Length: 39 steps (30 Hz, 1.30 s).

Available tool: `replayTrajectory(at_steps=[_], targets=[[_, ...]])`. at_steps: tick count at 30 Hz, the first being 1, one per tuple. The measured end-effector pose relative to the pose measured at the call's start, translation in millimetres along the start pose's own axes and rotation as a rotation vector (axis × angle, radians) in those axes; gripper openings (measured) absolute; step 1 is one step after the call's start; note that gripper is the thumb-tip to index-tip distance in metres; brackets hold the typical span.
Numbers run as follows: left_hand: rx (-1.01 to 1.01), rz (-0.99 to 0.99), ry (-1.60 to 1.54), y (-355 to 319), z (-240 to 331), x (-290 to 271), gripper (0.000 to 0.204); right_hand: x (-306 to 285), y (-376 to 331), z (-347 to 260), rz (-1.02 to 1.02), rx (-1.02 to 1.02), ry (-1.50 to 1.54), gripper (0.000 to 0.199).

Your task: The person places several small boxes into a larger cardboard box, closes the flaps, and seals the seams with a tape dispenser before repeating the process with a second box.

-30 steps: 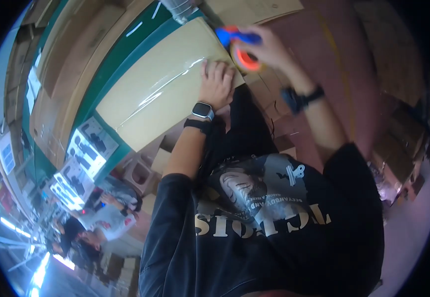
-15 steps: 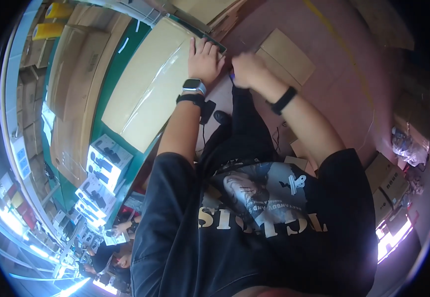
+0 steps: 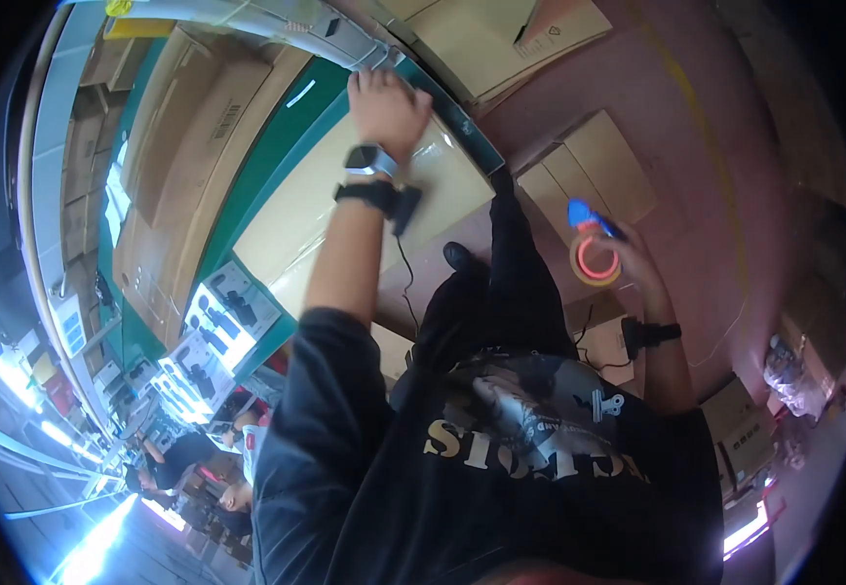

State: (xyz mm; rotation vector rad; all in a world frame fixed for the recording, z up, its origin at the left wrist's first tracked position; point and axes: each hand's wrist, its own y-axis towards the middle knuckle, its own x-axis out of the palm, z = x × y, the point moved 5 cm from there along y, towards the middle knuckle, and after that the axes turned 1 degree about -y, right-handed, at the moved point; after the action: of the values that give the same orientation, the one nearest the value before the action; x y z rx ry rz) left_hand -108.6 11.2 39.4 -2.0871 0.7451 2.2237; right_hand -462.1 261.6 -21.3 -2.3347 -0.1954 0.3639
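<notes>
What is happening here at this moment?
A person stands at a green table with a flat cardboard box on it. The left hand presses flat on the far end of the box. The right hand holds a tape dispenser with a blue handle, away from the box, over the floor. More cartons lie around.

— What can be counted?
— One sealed cardboard box (image 3: pixel 365 205) is seen on the green tabletop (image 3: pixel 277 156), one tape dispenser (image 3: pixel 594 249), and two hands: left hand (image 3: pixel 389 107), right hand (image 3: pixel 637 268).
— Anything else?
— Two wrist straps are seen.
</notes>
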Motion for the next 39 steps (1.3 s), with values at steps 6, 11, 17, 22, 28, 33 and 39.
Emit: replayTrajectory(at_steps=[6, 11, 17, 22, 28, 33, 39], targets=[[-0.092, -0.121, -0.137, -43, -22, 9, 0.074, 68, 128, -182, -0.353, -0.334, 0.577, 0.042], [-0.28, -0.311, -0.563, -203, 23, -87, 0.046, 156, 228, -275, -0.399, -0.58, 0.579, 0.037], [-1.418, -0.048, -0.679, -414, -70, -46, 0.067, 161, 231, -231, -0.499, -0.406, 0.715, 0.036], [-1.406, -0.218, -0.521, -346, -168, -71, 0.069, 168, 98, -114, -0.378, -0.33, 0.531, 0.041], [-0.986, -0.219, -0.069, -198, -122, -21, 0.094, 218, -71, -9, -0.649, 0.03, 0.325, 0.047], [-0.485, -0.137, -0.196, -175, -9, -31, 0.095, 144, -50, -78, -0.276, -0.208, 0.465, 0.054], [-0.38, -0.135, -0.227, -179, 27, -47, 0.093, 83, 91, -287, -0.064, -0.561, -0.081, 0.061]])
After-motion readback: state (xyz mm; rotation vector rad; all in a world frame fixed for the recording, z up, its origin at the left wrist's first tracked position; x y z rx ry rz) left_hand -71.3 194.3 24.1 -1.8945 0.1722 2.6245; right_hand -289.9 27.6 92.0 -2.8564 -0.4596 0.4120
